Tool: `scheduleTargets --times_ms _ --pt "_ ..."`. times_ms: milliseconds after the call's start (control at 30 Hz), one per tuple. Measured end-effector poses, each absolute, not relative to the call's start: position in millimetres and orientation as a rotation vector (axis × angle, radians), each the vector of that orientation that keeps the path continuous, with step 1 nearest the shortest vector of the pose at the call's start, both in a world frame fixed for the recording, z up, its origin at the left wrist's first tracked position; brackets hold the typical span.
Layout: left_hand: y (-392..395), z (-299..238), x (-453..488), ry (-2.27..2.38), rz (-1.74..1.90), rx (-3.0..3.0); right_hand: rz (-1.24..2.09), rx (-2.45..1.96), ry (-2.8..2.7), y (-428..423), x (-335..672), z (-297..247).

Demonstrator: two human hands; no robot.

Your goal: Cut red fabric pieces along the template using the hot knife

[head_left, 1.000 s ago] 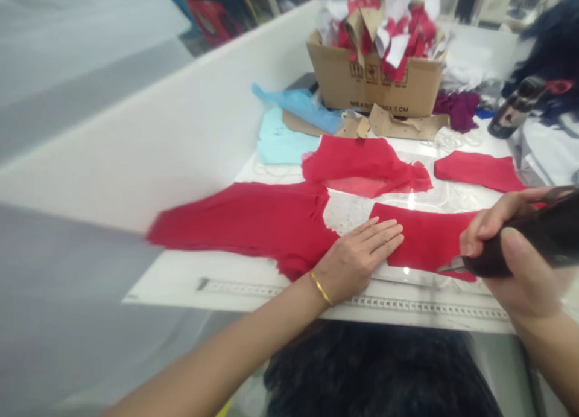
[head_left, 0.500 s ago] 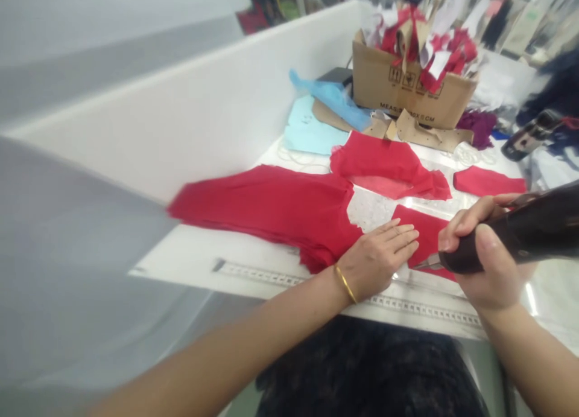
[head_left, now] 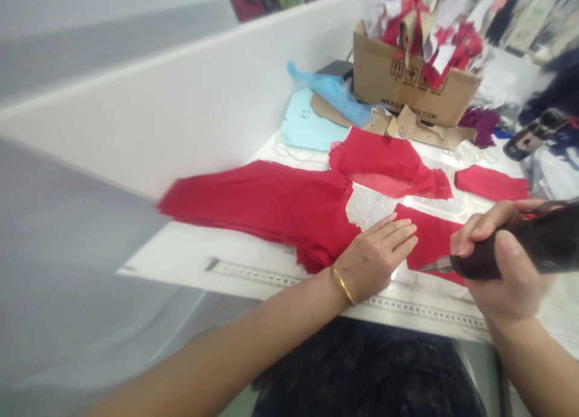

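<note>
My left hand [head_left: 377,257] lies flat with its fingers extended, the fingertips at the left edge of a small red fabric piece [head_left: 425,236]. A gold bangle circles that wrist. My right hand [head_left: 502,260] is wrapped round a thick black hand tool [head_left: 534,239] with a pointed metal tip. This tip sits at the lower edge of the small red piece. Left of my left hand spreads a large layered stack of red fabric [head_left: 266,206]. Another red fabric piece [head_left: 380,157] lies farther back, and a smaller red strip [head_left: 491,183] is to its right.
A measuring tape [head_left: 253,272] runs along the table's front edge. At the back stands a cardboard box [head_left: 411,82] heaped with scraps. Light-blue sheet [head_left: 307,124], brown card pieces [head_left: 434,130] and a dark cylinder [head_left: 534,136] lie around it. A white partition [head_left: 203,109] borders the left.
My right hand and the black tool have shifted slightly right along the small red piece's lower edge. My left hand stays in place. The view has shifted a little.
</note>
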State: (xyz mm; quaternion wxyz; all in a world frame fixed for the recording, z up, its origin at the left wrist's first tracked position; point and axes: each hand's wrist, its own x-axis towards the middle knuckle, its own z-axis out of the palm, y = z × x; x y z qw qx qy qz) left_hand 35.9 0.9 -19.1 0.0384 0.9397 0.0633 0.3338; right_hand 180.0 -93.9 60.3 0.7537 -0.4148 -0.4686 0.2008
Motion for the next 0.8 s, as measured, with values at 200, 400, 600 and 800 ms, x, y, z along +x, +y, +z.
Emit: scheduleTargets --times_ms 200,400,600,800 --pt "0.2 -16.7 37.2 0.228 1.046 2.908 0.410 -0.963 -1.042 -100.5 184.7 57.6" --pt "0.8 -15.7 37.0 0.238 1.043 2.904 0.402 -0.969 -1.021 -107.0 189.2 59.9" --pt "3.1 -17.6 35.1 0.238 0.993 2.913 0.351 -0.984 -0.947 -115.5 198.6 62.4" --pt "3.5 -15.7 33.9 0.230 0.973 2.922 0.309 -1.035 -0.996 -118.5 199.5 59.5"
